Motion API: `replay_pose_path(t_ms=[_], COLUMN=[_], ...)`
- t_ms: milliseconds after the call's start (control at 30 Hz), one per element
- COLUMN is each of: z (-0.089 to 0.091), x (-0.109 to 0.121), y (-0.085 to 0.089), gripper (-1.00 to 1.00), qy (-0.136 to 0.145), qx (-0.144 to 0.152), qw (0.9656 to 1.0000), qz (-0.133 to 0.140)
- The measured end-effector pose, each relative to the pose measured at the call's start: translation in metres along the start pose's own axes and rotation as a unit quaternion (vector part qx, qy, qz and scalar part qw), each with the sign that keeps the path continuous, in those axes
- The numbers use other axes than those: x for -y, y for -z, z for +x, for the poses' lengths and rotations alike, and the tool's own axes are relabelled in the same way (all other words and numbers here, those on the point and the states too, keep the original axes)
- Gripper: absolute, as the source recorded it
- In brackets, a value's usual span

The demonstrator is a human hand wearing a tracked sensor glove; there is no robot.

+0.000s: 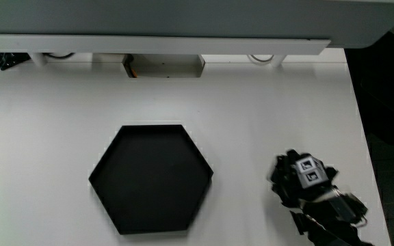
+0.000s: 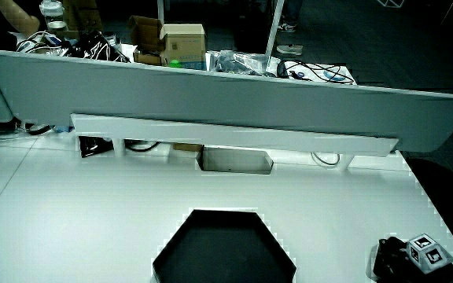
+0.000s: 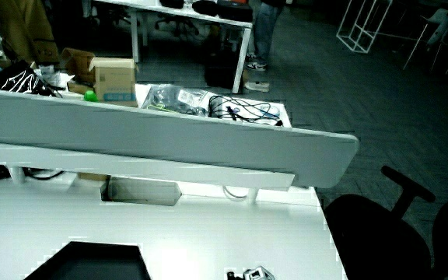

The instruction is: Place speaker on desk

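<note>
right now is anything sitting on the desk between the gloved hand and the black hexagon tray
Nothing visible does. The hand is over the white desk beside the hexagonal tray, with only bare desk surface between them. No speaker shows in any view.

No readable words, brand names or numbers appear anywhere. The only marking is the black-and-white square pattern on the small white cube (image 1: pixel 309 171) strapped to the black-gloved hand (image 1: pixel 305 183), not legible as text.
</note>
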Motion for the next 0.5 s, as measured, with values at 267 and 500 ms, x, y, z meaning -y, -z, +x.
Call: replay_pose_path(t_ms=[267,500], z=[-0.0003,0.0002], x=[-0.0076,-0.0093], y=[0.0072,0.0122], gripper=[0.0,0.0], qy=[0.009,0.018], qx=[0.0,0.009], qw=[0.9997,0.999], qz=[-0.023,-0.039])
